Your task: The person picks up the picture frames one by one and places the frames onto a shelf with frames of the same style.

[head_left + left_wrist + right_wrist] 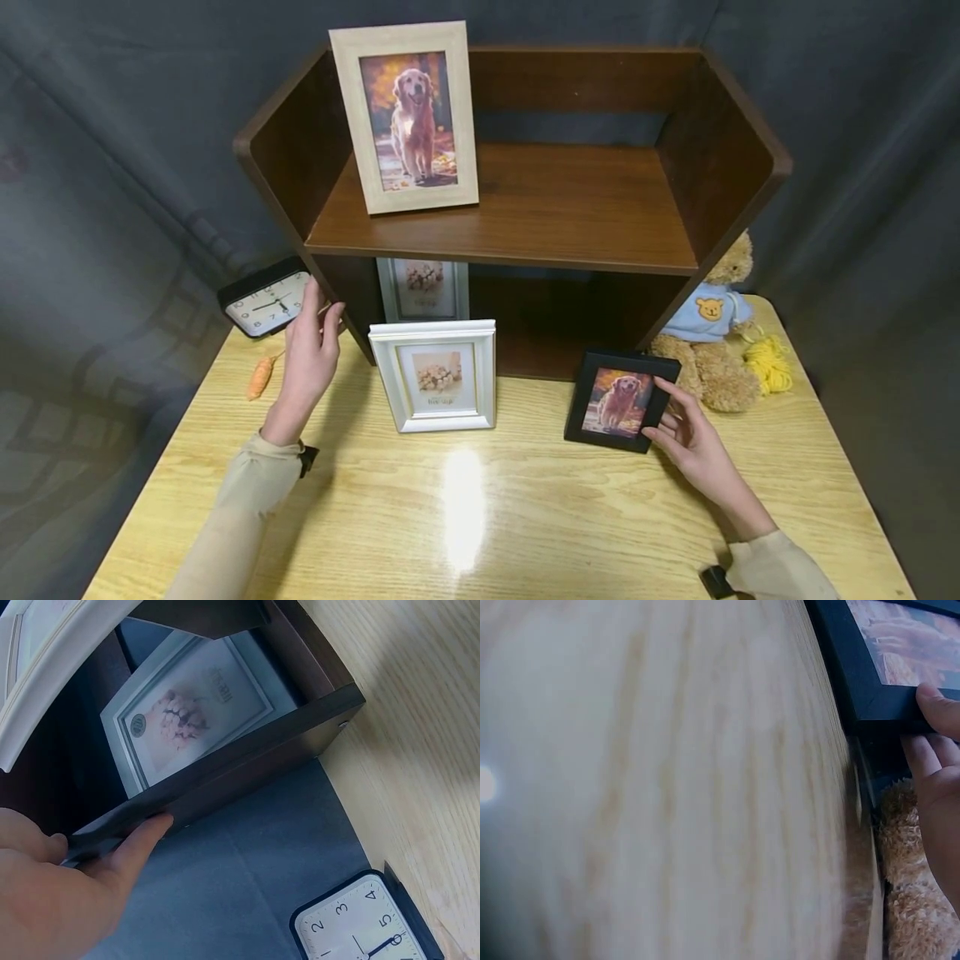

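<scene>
My right hand (697,450) pinches the right edge of a small black picture frame (617,404) with a dog photo, thumb in front and fingers behind. That frame leans back before the shelf's lower right corner. At the other end, my left hand (306,358) holds the front edge of the left side panel of a dark brown bookshelf (570,200). In the left wrist view the panel (247,761) lies between thumb and fingers. Between the hands, a white picture frame (438,375) with a flower print stands on the table. A grey-blue picture frame (425,292) stands inside the lower compartment, partly hidden.
On the upper shelf stands a cream picture frame (412,125) with a dog photo. A square clock (262,300) and an orange carrot-shaped item (260,377) lie left of the shelf. Right of it sit a teddy bear (705,325) and yellow yarn (768,365). Dark curtains surround the wooden table (360,525).
</scene>
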`<move>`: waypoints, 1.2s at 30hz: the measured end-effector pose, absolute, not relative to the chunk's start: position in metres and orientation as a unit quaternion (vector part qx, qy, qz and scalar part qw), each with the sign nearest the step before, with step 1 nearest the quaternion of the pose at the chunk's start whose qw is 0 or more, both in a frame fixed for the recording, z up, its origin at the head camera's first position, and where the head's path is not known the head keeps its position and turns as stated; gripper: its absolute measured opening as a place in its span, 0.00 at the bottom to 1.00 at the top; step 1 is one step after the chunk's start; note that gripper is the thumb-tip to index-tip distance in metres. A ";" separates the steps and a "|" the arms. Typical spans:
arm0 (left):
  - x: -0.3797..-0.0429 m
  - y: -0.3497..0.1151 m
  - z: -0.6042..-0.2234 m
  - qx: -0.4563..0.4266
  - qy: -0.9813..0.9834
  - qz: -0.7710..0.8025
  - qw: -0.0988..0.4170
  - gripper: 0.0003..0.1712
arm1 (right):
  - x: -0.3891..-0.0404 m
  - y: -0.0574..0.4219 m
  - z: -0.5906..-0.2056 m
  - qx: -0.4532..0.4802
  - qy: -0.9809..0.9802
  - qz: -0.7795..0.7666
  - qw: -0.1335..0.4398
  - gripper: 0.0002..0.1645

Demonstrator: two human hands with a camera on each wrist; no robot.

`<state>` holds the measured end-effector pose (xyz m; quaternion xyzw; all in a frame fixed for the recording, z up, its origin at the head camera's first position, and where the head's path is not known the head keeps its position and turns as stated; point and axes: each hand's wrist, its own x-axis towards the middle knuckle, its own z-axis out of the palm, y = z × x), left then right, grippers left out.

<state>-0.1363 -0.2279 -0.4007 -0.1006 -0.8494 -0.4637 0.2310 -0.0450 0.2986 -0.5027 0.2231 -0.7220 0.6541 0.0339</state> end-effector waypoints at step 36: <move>-0.133 -0.226 -0.401 -0.091 -0.859 -0.445 0.238 0.28 | -0.035 0.295 -0.495 0.239 -0.670 0.701 0.046 0.46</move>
